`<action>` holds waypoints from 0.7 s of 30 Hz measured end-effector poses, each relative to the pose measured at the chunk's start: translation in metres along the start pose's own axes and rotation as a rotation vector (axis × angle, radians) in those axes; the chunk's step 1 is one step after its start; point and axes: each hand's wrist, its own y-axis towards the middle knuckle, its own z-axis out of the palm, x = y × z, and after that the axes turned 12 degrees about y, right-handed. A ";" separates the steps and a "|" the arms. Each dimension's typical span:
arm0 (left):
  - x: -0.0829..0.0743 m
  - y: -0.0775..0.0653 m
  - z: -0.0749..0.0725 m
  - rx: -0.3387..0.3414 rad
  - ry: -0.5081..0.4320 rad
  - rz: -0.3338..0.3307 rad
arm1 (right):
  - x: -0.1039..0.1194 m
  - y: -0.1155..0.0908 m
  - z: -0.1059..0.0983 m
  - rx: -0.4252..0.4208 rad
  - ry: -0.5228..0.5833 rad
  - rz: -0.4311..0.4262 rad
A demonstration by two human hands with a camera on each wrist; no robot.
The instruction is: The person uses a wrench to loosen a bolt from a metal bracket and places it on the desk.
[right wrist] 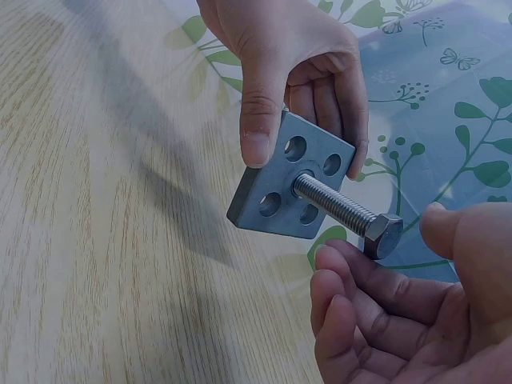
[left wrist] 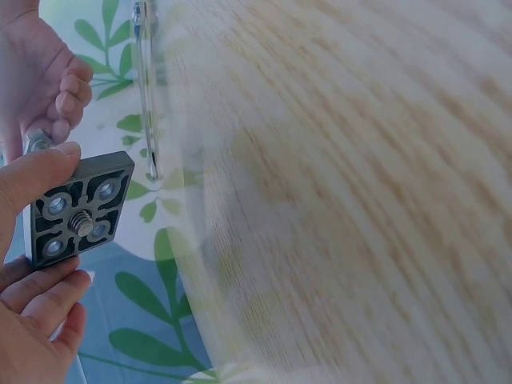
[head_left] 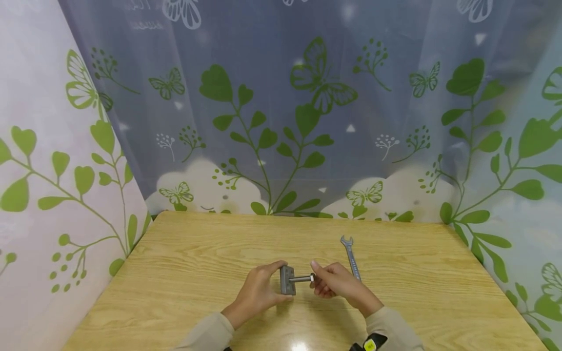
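My left hand (head_left: 256,288) grips a small square metal plate (right wrist: 260,180) by opposite edges, thumb on one side and fingers on the other. The plate has a hole near each corner. A hex bolt (right wrist: 340,204) runs through its middle, its threaded tip poking out of the ribbed back in the left wrist view. Most of the shank and the head stick out toward my right hand (right wrist: 416,320). That hand has its fingers loosely bent under the bolt head, a fingertip right at it, while the thumb stands apart from the head.
An open-end wrench (head_left: 351,257) lies on the wooden table (head_left: 175,273), just beyond my right hand. Fabric printed with leaves and butterflies (head_left: 322,80) hangs behind the table and along both sides.
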 end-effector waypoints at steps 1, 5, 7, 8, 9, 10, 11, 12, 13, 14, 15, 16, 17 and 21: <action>0.000 0.000 0.000 0.002 -0.005 0.000 | 0.000 0.000 0.000 0.002 -0.002 0.001; 0.000 0.000 0.000 0.001 -0.009 0.002 | 0.000 0.000 0.001 -0.002 -0.006 0.010; 0.000 0.000 0.000 0.003 -0.008 0.002 | 0.000 0.000 0.001 -0.005 -0.011 0.002; 0.000 0.000 0.000 0.003 -0.007 0.002 | 0.000 0.001 0.001 -0.007 -0.016 -0.006; 0.000 0.000 0.000 0.003 -0.007 0.005 | 0.000 0.000 0.000 -0.004 -0.017 -0.023; 0.000 -0.001 0.000 0.005 -0.006 0.007 | 0.000 0.000 0.000 -0.004 -0.026 -0.048; 0.000 -0.001 0.000 0.007 -0.005 0.007 | 0.000 0.001 0.000 -0.006 -0.038 -0.074; 0.000 -0.001 0.000 0.008 -0.003 0.007 | 0.000 0.001 -0.001 -0.010 -0.051 -0.101; 0.000 -0.001 0.000 0.009 -0.003 0.007 | -0.001 0.002 -0.001 -0.014 -0.062 -0.128; 0.000 -0.001 0.000 0.008 -0.001 0.006 | -0.001 0.002 -0.001 -0.021 -0.073 -0.157; 0.000 -0.001 0.000 0.009 -0.001 0.005 | -0.001 0.002 -0.001 -0.027 -0.078 -0.181; 0.000 -0.001 0.000 0.012 -0.003 0.000 | -0.001 0.003 -0.001 -0.038 -0.087 -0.200; 0.000 -0.001 0.000 0.013 -0.004 -0.004 | -0.002 0.003 0.000 -0.046 -0.087 -0.211; 0.000 0.000 -0.001 0.018 -0.017 -0.016 | -0.002 0.003 0.000 -0.050 -0.068 -0.240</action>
